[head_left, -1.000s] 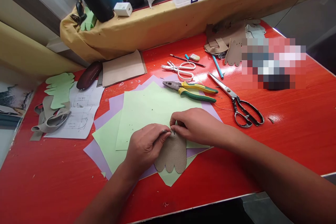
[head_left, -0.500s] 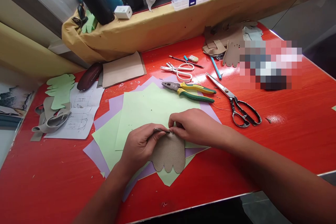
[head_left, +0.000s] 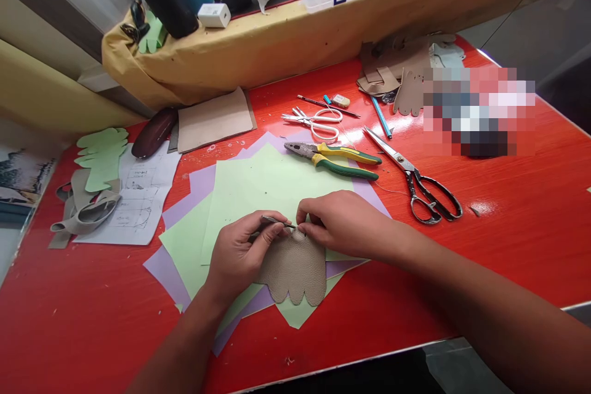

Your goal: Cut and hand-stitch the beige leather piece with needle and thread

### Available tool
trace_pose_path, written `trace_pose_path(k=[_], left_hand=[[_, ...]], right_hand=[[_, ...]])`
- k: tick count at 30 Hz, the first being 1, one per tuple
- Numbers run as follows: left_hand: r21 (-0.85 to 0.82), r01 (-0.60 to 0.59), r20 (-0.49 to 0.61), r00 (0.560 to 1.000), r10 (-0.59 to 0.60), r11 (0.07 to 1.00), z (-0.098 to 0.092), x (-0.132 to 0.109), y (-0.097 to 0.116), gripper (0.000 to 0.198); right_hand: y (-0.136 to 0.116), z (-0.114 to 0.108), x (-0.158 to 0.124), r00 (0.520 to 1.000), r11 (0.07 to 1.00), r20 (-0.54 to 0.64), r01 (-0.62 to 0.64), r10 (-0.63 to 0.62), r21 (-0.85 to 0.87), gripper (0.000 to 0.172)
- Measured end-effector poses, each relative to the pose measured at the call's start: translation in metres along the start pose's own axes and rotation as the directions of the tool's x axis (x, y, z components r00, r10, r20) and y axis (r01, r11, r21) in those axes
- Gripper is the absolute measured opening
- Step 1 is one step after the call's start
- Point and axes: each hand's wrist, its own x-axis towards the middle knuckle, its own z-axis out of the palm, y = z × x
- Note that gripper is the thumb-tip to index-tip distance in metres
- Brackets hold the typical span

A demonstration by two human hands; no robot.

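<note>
A beige leather piece [head_left: 295, 268] with a scalloped lower edge lies over the stacked paper sheets, its upper edge between my hands. My left hand [head_left: 244, 249] is closed, thumb and forefinger pinching a thin dark tool [head_left: 272, 220] whose tip reaches the leather's upper edge. It looks like slim tweezers or an awl; the exact kind is unclear. My right hand [head_left: 339, 221] pinches that same edge from the right, just beside the tip. Its fingertips partly hide the leather there.
Pliers [head_left: 332, 159], white-handled scissors [head_left: 318, 122] and large black-handled shears [head_left: 413, 178] lie beyond my hands on the red table [head_left: 508, 246]. Light green paper [head_left: 249, 188] sits beneath the work. Leather sheets [head_left: 215, 120] and a drawing sheet [head_left: 143, 203] are at the left.
My left hand has shifted slightly left, drawing the thin tool with it and showing more of the leather's upper part. My right hand keeps its pinch in nearly the same place.
</note>
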Motion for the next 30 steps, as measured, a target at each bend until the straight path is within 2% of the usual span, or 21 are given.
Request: trace_pose_path(k=[3, 7, 11, 19, 26, 30], left_hand=[[0.067, -0.031, -0.01, 0.999, 0.032, 0.997, -0.005, 0.0, 0.003, 0.018], [0.14, -0.059, 0.037, 0.998, 0.055, 0.988, -0.007, 0.0, 0.007, 0.019], [0.225, -0.009, 0.084, 0.996, -0.01, 0.974, -0.001, 0.0, 0.009, 0.02], [0.313, 0.13, 0.088, 0.982, -0.165, 0.941, 0.008, -0.002, 0.013, 0.017], [0.446, 0.105, 0.109, 0.979, -0.171, 0.889, 0.012, 0.004, 0.018, 0.023], [0.473, 0.14, 0.124, 0.967, -0.223, 0.87, 0.011, 0.008, 0.022, 0.023]], right_hand=[[0.0, 0.001, 0.001, 1.0, 1.0, -0.006, 0.009, -0.009, -0.003, 0.013], [0.001, 0.002, 0.001, 1.0, 1.0, -0.013, 0.012, -0.012, -0.002, 0.012], [0.001, 0.002, 0.0, 1.0, 1.0, -0.019, 0.013, -0.013, -0.005, 0.012], [-0.001, 0.001, 0.001, 1.0, 1.0, -0.007, 0.001, -0.001, -0.009, 0.012], [-0.003, -0.002, 0.0, 1.0, 1.0, 0.001, -0.012, 0.012, 0.006, 0.014], [-0.003, -0.002, 0.0, 1.0, 1.0, 0.002, -0.016, 0.015, 0.013, 0.014]])
